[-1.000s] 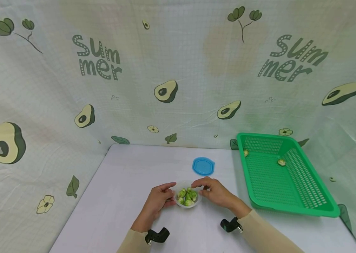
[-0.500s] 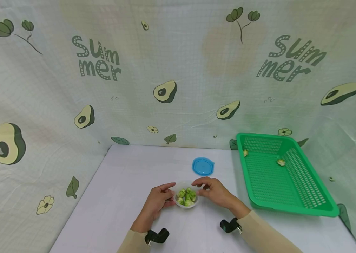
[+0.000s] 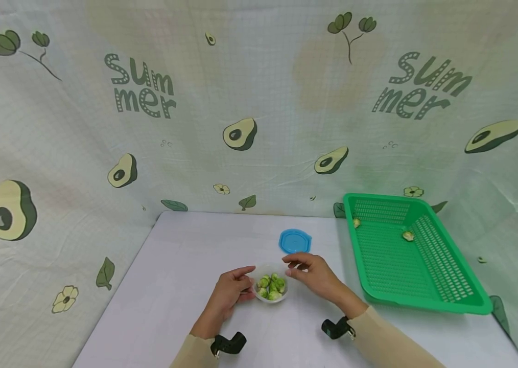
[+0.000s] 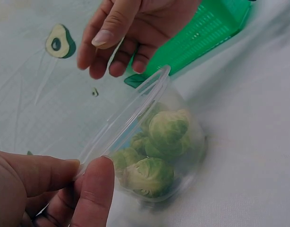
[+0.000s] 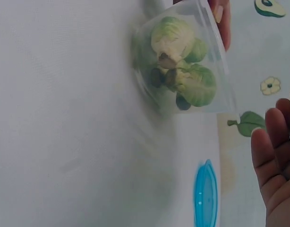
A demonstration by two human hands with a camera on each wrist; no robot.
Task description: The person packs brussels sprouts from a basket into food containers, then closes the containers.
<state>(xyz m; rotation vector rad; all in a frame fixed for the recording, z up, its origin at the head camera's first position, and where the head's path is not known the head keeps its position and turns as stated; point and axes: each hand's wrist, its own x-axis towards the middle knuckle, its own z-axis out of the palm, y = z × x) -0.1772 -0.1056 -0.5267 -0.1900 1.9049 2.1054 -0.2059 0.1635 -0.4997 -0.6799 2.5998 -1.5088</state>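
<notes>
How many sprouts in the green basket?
2: one sprout at the left wall, another sprout near the far right corner of the basket. The left wall may hide more.

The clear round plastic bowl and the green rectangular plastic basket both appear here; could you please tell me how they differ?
The clear round plastic bowl is smaller and smooth-walled; the green rectangular plastic basket is larger and slotted. The bowl holds clustered Brussels sprouts; the basket shows two sprouts. Both are open-topped.
</notes>
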